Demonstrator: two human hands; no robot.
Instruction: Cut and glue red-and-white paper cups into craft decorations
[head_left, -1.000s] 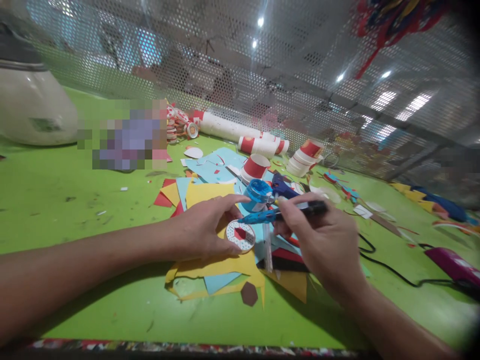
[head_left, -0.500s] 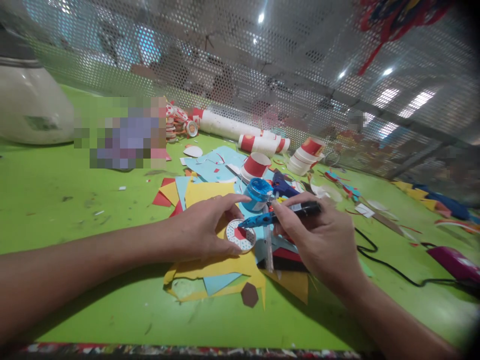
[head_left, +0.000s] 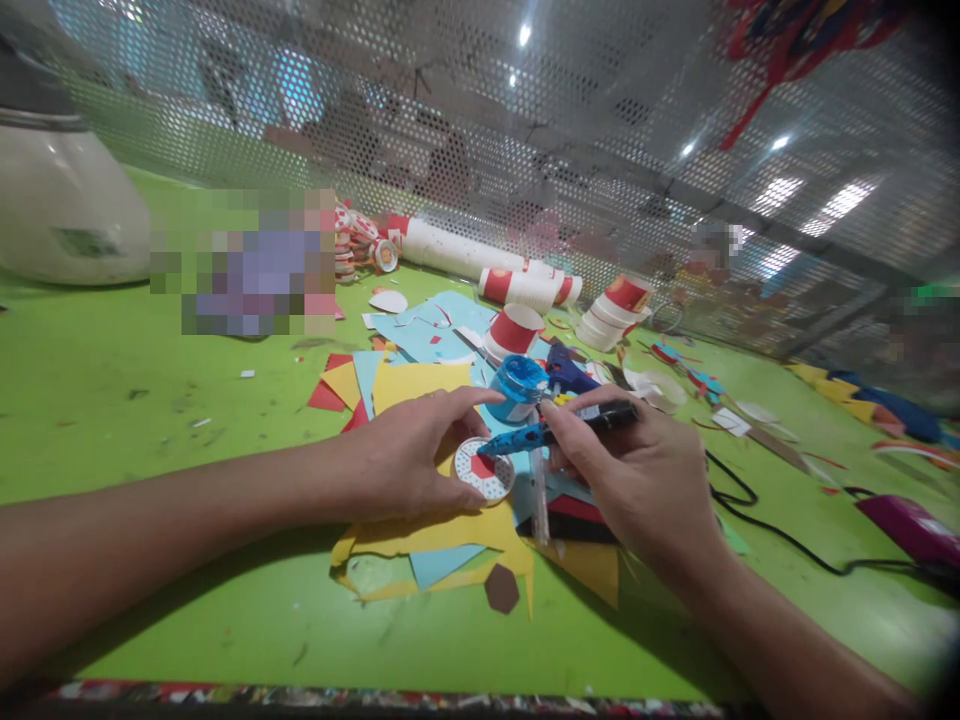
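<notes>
My left hand [head_left: 420, 450] holds a small round white disc [head_left: 495, 485] by its edge, between thumb and fingers. Blue dots cover the disc around a red hexagon in its middle. In my right hand [head_left: 637, 460] is a black marker [head_left: 592, 424], its front end smeared with blue paint. The marker's tip meets the disc, or hovers just over it, near the upper edge of the hexagon. Just beyond the hands stands an open jar of blue paint [head_left: 517, 388]. Yellow paper [head_left: 450, 530] lies beneath the left hand, with a brown hexagon [head_left: 502, 588] in front.
Paper cups [head_left: 514, 330] and stacked cups [head_left: 615, 312] stand behind the jar. A dark blue glue gun [head_left: 568, 370] lies beside it. At the right is a magenta tool [head_left: 907, 525] with a black cord [head_left: 795, 558]. A perforated metal screen [head_left: 450, 130] closes off the back.
Hardly anything differs. The view has shifted very slightly; the left hand still holds the disc, and the marker tip stays at the red hexagon.
</notes>
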